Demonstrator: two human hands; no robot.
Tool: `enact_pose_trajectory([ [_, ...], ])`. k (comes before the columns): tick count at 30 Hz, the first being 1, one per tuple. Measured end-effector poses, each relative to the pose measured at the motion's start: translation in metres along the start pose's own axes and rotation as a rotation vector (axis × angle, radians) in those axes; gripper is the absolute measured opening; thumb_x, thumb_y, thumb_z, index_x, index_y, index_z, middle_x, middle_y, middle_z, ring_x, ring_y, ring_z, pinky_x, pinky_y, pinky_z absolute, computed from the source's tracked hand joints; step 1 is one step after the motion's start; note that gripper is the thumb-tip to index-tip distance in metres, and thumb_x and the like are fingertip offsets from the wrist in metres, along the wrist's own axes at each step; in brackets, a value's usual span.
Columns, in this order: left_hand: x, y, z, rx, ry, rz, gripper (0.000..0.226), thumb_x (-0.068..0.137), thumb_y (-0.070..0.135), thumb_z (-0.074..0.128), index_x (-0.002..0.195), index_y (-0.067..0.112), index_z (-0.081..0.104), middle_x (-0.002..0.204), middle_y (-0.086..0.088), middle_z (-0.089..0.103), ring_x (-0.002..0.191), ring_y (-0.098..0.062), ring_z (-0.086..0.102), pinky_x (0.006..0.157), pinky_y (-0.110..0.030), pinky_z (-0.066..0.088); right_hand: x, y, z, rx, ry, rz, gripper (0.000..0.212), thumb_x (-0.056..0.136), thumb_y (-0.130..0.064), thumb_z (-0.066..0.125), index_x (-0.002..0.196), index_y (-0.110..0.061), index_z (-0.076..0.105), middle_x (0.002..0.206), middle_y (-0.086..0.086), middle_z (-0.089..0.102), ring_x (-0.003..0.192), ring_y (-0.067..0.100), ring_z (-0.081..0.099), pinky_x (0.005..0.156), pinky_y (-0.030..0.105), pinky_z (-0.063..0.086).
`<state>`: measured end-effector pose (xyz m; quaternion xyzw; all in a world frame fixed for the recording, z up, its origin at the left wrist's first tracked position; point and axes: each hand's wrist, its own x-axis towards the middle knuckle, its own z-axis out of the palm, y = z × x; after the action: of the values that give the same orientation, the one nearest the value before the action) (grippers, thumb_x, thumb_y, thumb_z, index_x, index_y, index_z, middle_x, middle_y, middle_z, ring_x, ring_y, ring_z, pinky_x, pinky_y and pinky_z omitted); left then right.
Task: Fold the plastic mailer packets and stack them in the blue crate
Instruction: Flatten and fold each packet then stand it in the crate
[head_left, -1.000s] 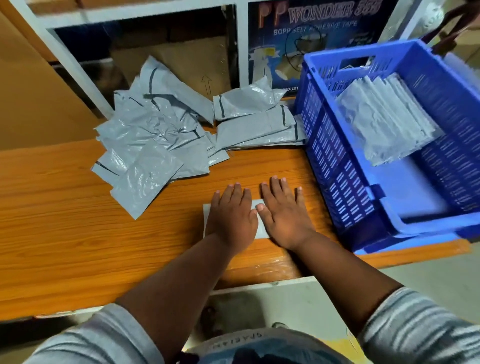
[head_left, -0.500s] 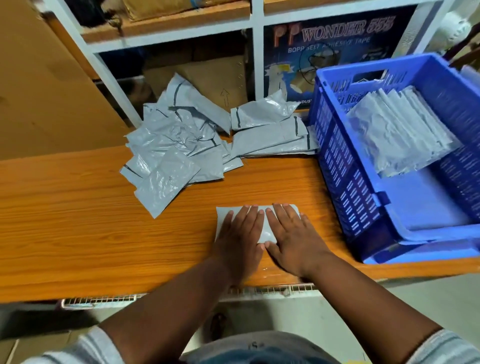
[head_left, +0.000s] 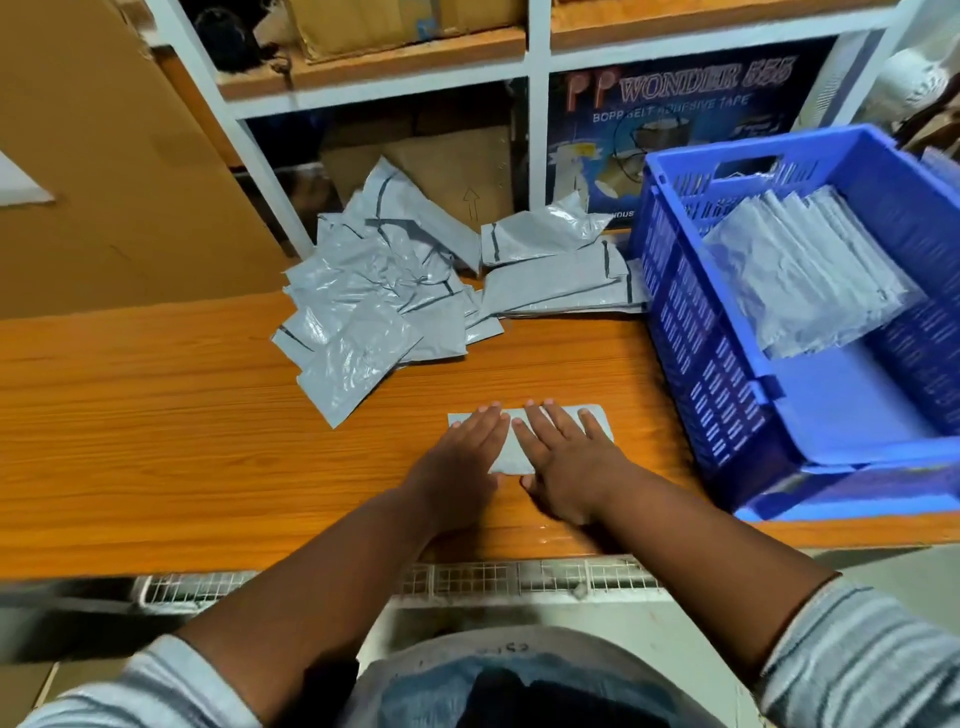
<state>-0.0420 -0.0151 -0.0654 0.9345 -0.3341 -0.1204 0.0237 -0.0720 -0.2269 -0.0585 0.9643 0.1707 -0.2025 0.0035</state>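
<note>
Looks like a packing or stockroom kind of place, small shop back room maybe. There's a wood-grain bench (head_left: 156, 441) with a loose heap of grey plastic mailers (head_left: 374, 312) dumped at the far side, and a blue plastic crate (head_left: 727, 395) on the right with a neat stack of folded mailers (head_left: 810, 280) inside. Behind the bench stands a white-framed shelf unit (head_left: 537, 130) stuffed with cardboard boxes (head_left: 395, 21), plus a carton (head_left: 691, 104) printed "WONDER 555" and what reads as self adhesive tape. A big brown cardboard sheet (head_left: 104, 182) leans at far left.
</note>
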Motion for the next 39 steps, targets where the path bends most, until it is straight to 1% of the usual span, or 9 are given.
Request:
enact_pose_trajectory([
  [4, 0.008, -0.012, -0.007, 0.009, -0.023, -0.047, 0.083, 0.111, 0.042, 0.05, 0.171, 0.012, 0.002, 0.18, -0.01, -0.003, 0.166, -0.026, -0.001, 0.135, -0.046, 0.008, 0.007, 0.001, -0.019, -0.048, 0.058, 0.011, 0.07, 0.113, -0.047, 0.028, 0.171, -0.022, -0.002, 0.179, 0.007, -0.009, 0.165, 0.031, -0.008, 0.131, 0.06, 0.0],
  [8, -0.009, -0.023, 0.003, 0.089, 0.154, -0.166, 0.084, 0.102, 0.044, 0.06, 0.168, 0.006, 0.024, 0.174, -0.019, 0.024, 0.161, -0.036, 0.026, 0.128, -0.056, 0.031, 0.009, -0.015, -0.009, 0.007, 0.261, -0.007, 0.078, 0.104, -0.029, 0.04, 0.172, -0.017, 0.001, 0.179, 0.013, -0.001, 0.166, 0.032, -0.003, 0.132, 0.058, -0.001],
  [16, -0.018, -0.029, 0.023, -0.003, 0.079, -0.172, 0.079, 0.108, 0.051, 0.04, 0.172, 0.024, 0.002, 0.18, -0.001, -0.002, 0.166, -0.024, 0.006, 0.133, -0.049, 0.014, 0.02, -0.026, 0.017, 0.108, 0.242, -0.089, 0.08, 0.103, -0.057, 0.029, 0.171, -0.031, -0.003, 0.176, 0.001, -0.021, 0.161, 0.028, -0.025, 0.13, 0.062, -0.005],
  [19, -0.016, -0.032, 0.004, -0.044, 0.19, -0.148, 0.068, 0.105, 0.053, 0.04, 0.165, 0.021, 0.038, 0.174, -0.005, 0.032, 0.159, -0.025, 0.031, 0.128, -0.043, 0.029, 0.024, -0.017, -0.002, 0.21, 0.192, -0.12, 0.075, 0.105, -0.066, 0.026, 0.171, -0.036, 0.01, 0.178, -0.003, -0.011, 0.164, 0.025, -0.014, 0.132, 0.056, 0.003],
  [21, -0.007, -0.036, -0.004, -0.024, 0.271, -0.081, 0.067, 0.103, 0.05, 0.039, 0.157, 0.013, 0.053, 0.166, -0.012, 0.046, 0.153, -0.028, 0.043, 0.122, -0.043, 0.04, 0.027, -0.011, -0.008, 0.333, 0.283, -0.088, 0.065, 0.108, -0.06, 0.031, 0.167, -0.033, 0.032, 0.179, -0.002, 0.012, 0.165, 0.022, 0.012, 0.132, 0.041, 0.015],
  [23, 0.002, -0.036, -0.007, -0.048, 0.25, -0.012, 0.074, 0.106, 0.048, 0.035, 0.17, 0.012, 0.023, 0.178, -0.01, 0.017, 0.165, -0.026, 0.015, 0.132, -0.045, 0.023, 0.032, -0.015, -0.004, 0.405, 0.433, -0.026, 0.058, 0.11, -0.047, 0.039, 0.163, -0.025, 0.04, 0.175, 0.002, 0.026, 0.161, 0.022, 0.026, 0.13, 0.037, 0.024],
  [26, 0.009, -0.04, 0.005, -0.051, 0.114, 0.057, 0.077, 0.112, 0.051, 0.03, 0.172, 0.019, -0.007, 0.179, 0.001, -0.013, 0.164, -0.017, -0.016, 0.134, -0.046, 0.004, 0.034, -0.031, 0.017, 0.238, 0.437, 0.026, 0.067, 0.112, -0.047, 0.032, 0.172, -0.025, 0.014, 0.18, 0.001, 0.009, 0.166, 0.021, 0.003, 0.133, 0.051, 0.013],
  [35, 0.001, -0.089, 0.014, 0.032, 0.027, 0.014, 0.092, 0.105, 0.076, 0.018, 0.17, 0.02, -0.014, 0.178, 0.0, -0.019, 0.164, -0.019, -0.018, 0.133, -0.048, -0.006, -0.002, 0.026, 0.016, 0.318, 0.153, 0.479, 0.076, 0.103, -0.079, 0.011, 0.167, -0.047, -0.014, 0.177, -0.006, -0.019, 0.163, 0.021, -0.021, 0.131, 0.056, -0.007],
  [39, 0.011, -0.075, -0.004, -0.109, 0.113, 0.034, 0.091, 0.104, 0.074, 0.019, 0.171, 0.019, -0.008, 0.178, -0.001, -0.018, 0.164, -0.022, -0.017, 0.134, -0.052, -0.003, 0.009, 0.004, -0.001, 0.195, 0.314, 0.398, 0.072, 0.111, -0.066, 0.02, 0.171, -0.03, 0.004, 0.178, -0.002, -0.01, 0.164, 0.022, -0.017, 0.132, 0.053, -0.006],
])
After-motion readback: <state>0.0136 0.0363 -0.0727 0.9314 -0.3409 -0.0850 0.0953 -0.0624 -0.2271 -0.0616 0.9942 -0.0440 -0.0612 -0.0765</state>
